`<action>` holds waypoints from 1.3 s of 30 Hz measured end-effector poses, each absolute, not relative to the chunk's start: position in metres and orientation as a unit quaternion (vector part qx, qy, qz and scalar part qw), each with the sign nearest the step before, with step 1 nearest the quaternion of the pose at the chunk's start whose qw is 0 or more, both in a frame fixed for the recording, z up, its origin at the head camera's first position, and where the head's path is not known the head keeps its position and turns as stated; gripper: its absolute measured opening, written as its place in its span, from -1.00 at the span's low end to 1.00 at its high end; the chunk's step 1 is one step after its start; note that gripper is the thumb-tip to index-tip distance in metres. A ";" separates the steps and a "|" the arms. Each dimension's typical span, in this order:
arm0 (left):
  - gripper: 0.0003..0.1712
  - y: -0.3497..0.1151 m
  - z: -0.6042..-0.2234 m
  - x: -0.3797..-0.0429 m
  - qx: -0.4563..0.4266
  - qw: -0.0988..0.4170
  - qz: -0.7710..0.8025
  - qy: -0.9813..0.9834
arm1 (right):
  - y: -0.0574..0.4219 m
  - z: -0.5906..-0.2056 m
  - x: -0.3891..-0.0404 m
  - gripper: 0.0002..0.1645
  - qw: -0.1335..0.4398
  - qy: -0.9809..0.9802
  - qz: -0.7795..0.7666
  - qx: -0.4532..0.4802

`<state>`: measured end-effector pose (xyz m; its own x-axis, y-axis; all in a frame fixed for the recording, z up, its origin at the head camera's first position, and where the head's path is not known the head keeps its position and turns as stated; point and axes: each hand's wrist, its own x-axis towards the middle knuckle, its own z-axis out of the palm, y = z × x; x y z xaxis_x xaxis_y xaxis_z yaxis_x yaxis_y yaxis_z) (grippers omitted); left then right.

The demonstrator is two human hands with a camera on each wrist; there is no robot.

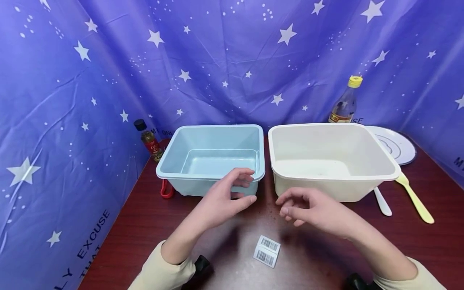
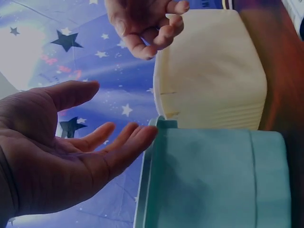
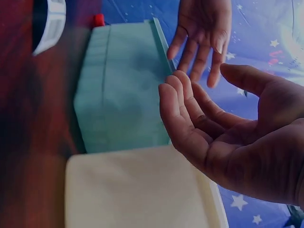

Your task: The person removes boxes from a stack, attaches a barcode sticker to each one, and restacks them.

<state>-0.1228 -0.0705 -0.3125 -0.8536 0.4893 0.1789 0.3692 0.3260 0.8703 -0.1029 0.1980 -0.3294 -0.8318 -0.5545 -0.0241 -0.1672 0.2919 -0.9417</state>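
My left hand [image 1: 226, 197] hovers before the near right corner of a light blue plastic basin [image 1: 210, 185], fingers loosely bent and nothing in them. Facing it, my right hand [image 1: 313, 209] hangs in front of a cream plastic basin [image 1: 326, 189], also holding nothing, with its fingers relaxed. In the left wrist view the left fingertips [image 2: 149, 135] overlap the blue basin's rim; whether they touch it I cannot tell. Both basins stand side by side, and the parts of their floors that show hold nothing. A small white card with printed black codes [image 1: 267, 251] lies on the table between the forearms.
Left of the blue basin stand a small dark-capped bottle [image 1: 148, 141] and a red object [image 1: 166, 190]. Behind the cream basin rises a yellow-capped bottle [image 1: 344, 104]. To its right are a white plate [image 1: 402, 145], a yellow-handled utensil [image 1: 417, 199] and a white handle [image 1: 382, 202].
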 end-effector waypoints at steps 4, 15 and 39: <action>-0.43 -0.069 -0.317 -0.123 0.275 0.079 0.503 0.816 | 0.193 -0.334 -0.102 -0.73 0.199 0.792 -0.528 -0.234; -0.55 -0.058 -0.346 -0.133 0.287 0.180 0.417 0.844 | 0.182 -0.352 -0.098 -0.60 0.299 0.787 -0.502 -0.200; -0.55 -0.058 -0.377 -0.143 0.308 0.388 0.343 0.798 | 0.178 -0.380 -0.100 -0.48 0.385 0.764 -0.487 -0.177</action>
<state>-0.1431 -0.0577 -0.3765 -0.5089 0.7576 -0.4088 0.2254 0.5756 0.7861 -0.0995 0.1778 -0.3796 -0.6408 -0.6451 -0.4162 0.1055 0.4630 -0.8801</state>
